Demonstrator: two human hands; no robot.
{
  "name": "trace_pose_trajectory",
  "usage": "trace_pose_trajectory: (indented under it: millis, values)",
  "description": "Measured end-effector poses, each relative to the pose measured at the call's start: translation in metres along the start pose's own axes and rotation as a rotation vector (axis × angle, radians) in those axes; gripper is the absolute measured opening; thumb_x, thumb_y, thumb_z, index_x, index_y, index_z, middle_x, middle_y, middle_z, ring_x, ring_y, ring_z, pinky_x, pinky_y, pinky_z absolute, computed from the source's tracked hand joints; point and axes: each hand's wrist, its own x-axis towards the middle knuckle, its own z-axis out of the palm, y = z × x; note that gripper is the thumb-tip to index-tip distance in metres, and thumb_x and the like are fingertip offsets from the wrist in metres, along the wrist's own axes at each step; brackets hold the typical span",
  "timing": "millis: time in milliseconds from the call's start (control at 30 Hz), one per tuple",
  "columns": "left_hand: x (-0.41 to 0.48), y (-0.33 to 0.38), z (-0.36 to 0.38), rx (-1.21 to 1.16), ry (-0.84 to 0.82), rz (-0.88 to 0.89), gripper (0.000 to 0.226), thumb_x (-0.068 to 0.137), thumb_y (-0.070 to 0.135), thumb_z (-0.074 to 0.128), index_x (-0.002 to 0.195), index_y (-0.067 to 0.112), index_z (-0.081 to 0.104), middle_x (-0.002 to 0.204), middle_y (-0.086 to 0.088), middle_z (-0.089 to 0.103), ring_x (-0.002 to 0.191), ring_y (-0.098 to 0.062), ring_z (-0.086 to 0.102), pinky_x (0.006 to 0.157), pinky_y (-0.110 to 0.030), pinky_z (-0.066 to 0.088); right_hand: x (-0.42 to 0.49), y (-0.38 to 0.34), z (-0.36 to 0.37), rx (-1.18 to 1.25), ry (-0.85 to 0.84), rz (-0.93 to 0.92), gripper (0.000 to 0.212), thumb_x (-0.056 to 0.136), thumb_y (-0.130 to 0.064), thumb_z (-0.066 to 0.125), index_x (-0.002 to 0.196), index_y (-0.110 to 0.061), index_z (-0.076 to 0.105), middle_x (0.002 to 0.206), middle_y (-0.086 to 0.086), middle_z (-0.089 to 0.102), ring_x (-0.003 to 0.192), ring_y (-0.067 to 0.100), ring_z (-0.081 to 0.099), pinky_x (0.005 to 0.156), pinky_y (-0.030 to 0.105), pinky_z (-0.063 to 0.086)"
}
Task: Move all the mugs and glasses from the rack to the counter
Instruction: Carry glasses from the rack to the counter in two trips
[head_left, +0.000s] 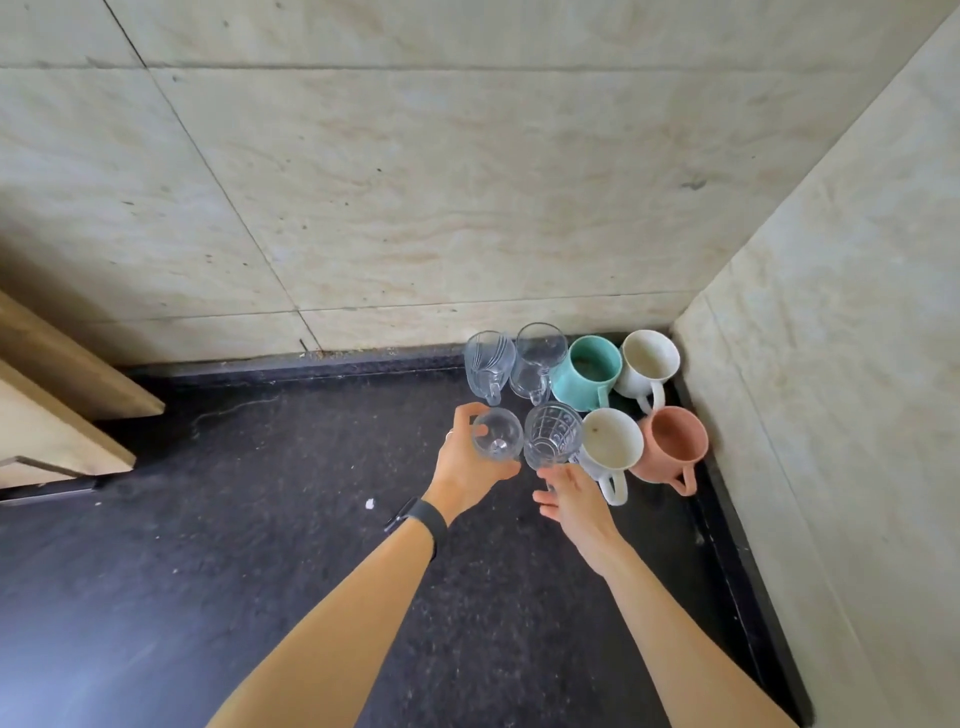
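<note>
Mugs and glasses stand in two rows in the back right corner of the black counter (270, 545). The back row holds two clear glass mugs (488, 358) (537, 358), a teal mug (589, 371) and a white mug (649, 364). The front row holds a plain clear glass (497, 434), a patterned glass (551, 435), a white mug (610, 447) and a pink mug (672, 444). My left hand (467, 467) is wrapped around the plain glass, which rests upright at the row's left end. My right hand (571, 499) touches the near side of the patterned glass, fingers loosely spread. The rack is out of view.
Beige tiled walls (467, 182) close the corner behind and to the right of the cups. A wooden cabinet edge (57, 395) juts in at the left. A small white speck (370, 503) lies on the counter. A black watch sits on my left wrist (415, 519).
</note>
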Motion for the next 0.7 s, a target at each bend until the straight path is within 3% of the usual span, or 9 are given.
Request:
trace_pose_trajectory:
  millis: [133,433,567,700]
  values:
    - [0.009,0.0,0.009,0.001,0.01,0.005,0.082,0.068,0.014,0.088,0.133,0.026,0.039,0.124,0.001,0.057,0.108,-0.017,0.059,0.077,-0.023,0.042,0.014,0.002,-0.003,0.044,-0.031,0.022,0.029,0.104,-0.037,0.045,0.126,-0.021,0.054,0.123,-0.005,0.058,0.105,0.015,0.067,0.097,0.037,0.054]
    - [0.022,0.003,0.011,0.052,0.036,-0.027,0.083,0.067,0.017,0.088,0.131,0.03,0.036,0.127,-0.002,0.057,0.11,-0.021,0.06,0.085,-0.032,0.049,0.029,0.002,-0.005,0.008,-0.053,0.018,0.026,0.105,-0.036,0.042,0.123,-0.02,0.054,0.125,-0.002,0.058,0.101,0.013,0.067,0.084,0.027,0.053]
    - [0.023,0.004,0.011,0.095,0.022,-0.032,0.084,0.066,0.019,0.088,0.13,0.032,0.035,0.126,-0.002,0.057,0.108,-0.02,0.059,0.085,-0.034,0.05,0.032,-0.001,-0.009,-0.017,-0.067,0.02,0.031,0.106,-0.033,0.04,0.13,-0.017,0.051,0.128,-0.003,0.055,0.1,0.011,0.066,0.093,0.034,0.053]
    - [0.018,0.007,0.01,0.145,-0.008,-0.021,0.086,0.066,0.02,0.088,0.131,0.033,0.034,0.126,-0.002,0.057,0.109,-0.02,0.059,0.086,-0.034,0.051,0.034,-0.007,-0.011,-0.07,-0.059,0.032,0.021,0.107,-0.028,0.038,0.12,-0.018,0.051,0.13,0.002,0.056,0.097,0.011,0.066,0.083,0.028,0.053]
